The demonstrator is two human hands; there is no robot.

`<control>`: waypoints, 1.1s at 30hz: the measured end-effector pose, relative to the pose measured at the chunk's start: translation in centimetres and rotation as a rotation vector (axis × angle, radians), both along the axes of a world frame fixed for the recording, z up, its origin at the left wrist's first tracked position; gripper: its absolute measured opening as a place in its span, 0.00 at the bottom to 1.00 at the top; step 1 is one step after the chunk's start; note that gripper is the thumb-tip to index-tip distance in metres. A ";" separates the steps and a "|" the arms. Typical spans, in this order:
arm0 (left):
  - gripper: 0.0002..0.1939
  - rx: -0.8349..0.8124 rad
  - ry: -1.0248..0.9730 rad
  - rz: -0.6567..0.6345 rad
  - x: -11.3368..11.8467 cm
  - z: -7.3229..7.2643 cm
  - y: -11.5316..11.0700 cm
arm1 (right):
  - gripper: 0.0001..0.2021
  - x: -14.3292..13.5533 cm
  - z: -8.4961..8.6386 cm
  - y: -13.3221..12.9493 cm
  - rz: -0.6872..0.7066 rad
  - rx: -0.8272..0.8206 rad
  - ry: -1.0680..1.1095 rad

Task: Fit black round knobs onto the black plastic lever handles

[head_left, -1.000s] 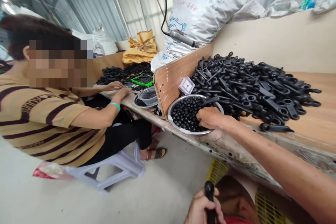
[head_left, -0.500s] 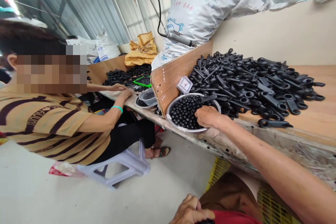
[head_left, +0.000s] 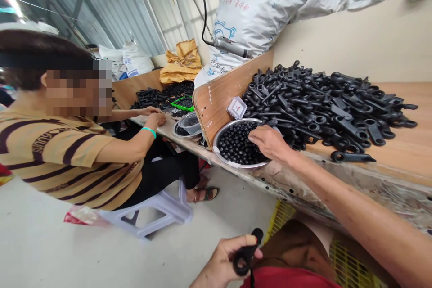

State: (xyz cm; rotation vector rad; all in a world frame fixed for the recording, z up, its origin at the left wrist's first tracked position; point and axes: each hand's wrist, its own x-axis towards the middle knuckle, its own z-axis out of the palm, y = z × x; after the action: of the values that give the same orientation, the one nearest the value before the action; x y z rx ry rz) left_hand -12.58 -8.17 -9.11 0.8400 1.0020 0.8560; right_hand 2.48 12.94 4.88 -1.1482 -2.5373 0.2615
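Left hand (head_left: 224,256): 1, at the lower edge, forearm mostly cut off by the frame. Grasps 1 black lever (head_left: 244,253), ringed end lower and nearer the hand, narrower end pointing up and right beyond the thumb. The lever's middle is partly covered by the thumb and fingers.

Right hand (head_left: 270,141): 1, over the right side of a metal bowl (head_left: 232,163), fingers bent and tips at the contents. Fingertips lost against the dark balls; whether they pinch anything, cannot tell.

Black balls (head_left: 232,141): many, filling the bowl; those under the right hand hidden, exact count not possible. A dark lever end shows just behind the hand at the bowl's far rim, its outline merging with the heap.

Lever heap (head_left: 320,108): large, behind and right of the bowl; lower layers buried. 1 loose lever (head_left: 354,157) lies in front.

Small square case (head_left: 236,108): 1, pale, leaning by the wooden partition (head_left: 216,99); its face too small to read.

Co-worker (head_left: 67,153): 1, seated at left in a striped shirt; what lies under the fingers is indistinct. Green tray (head_left: 180,107): 1, beyond the partition, partly hidden by it.
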 end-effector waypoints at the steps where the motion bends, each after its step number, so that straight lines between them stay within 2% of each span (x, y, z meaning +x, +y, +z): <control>1: 0.29 -0.028 -0.082 -0.067 -0.1 0.3 0.1 | 0.14 0.5 0.2 -0.6 -0.004 -0.005 0.079; 3: 0.35 -0.085 -0.249 -0.213 0.0 0.8 0.5 | 0.13 1.8 0.2 -2.1 -0.006 -0.072 0.300; 5: 0.31 -0.082 -0.349 -0.218 0.5 1.2 0.9 | 0.12 3.5 -0.3 -4.0 0.009 -0.223 0.545; 8: 0.11 -0.015 -0.361 0.050 1.3 1.6 1.9 | 0.12 6.4 -1.8 -6.8 0.017 -0.483 0.720; 10: 0.06 -0.006 -0.349 0.170 1.3 2.0 2.6 | 0.10 8.4 -2.9 -8.2 -0.030 -0.608 0.771; 11: 0.09 -0.008 -0.346 0.199 1.3 2.2 2.9 | 0.10 9.4 -3.4 -8.7 -0.069 -0.650 0.799; 14: 0.28 -0.007 -0.307 0.245 0.9 2.9 3.6 | 0.10 11.8 -4.9 -10.1 -0.197 -0.724 0.867; 16: 0.33 -0.003 -0.262 0.259 1.1 3.4 3.7 | 0.12 12.9 -5.7 -10.9 -0.244 -0.761 0.859; 21: 0.20 0.024 -0.145 0.279 3.3 3.8 3.5 | 0.13 13.3 -7.1 -13.0 -0.218 -0.900 0.848; 24: 0.19 0.063 -0.086 0.280 5.0 4.0 3.6 | 0.11 12.7 -7.8 -14.0 -0.161 -0.977 0.927; 28: 0.20 0.109 -0.048 0.202 7.6 4.7 3.7 | 0.11 12.1 -8.3 -15.1 -0.138 -1.130 1.191; 31: 0.17 0.242 0.074 0.134 9.5 4.9 3.7 | 0.12 12.0 -8.5 -15.5 -0.157 -1.204 1.458; 33: 0.18 0.330 0.154 0.084 10.7 4.8 3.8 | 0.11 11.9 -8.7 -15.7 -0.177 -1.216 1.603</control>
State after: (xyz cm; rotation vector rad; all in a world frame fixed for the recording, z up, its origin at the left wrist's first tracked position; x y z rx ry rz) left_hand -1.90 -4.38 -4.31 1.1645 1.0513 1.0588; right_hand 14.42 -2.74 -3.78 -0.7445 -0.6875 1.8532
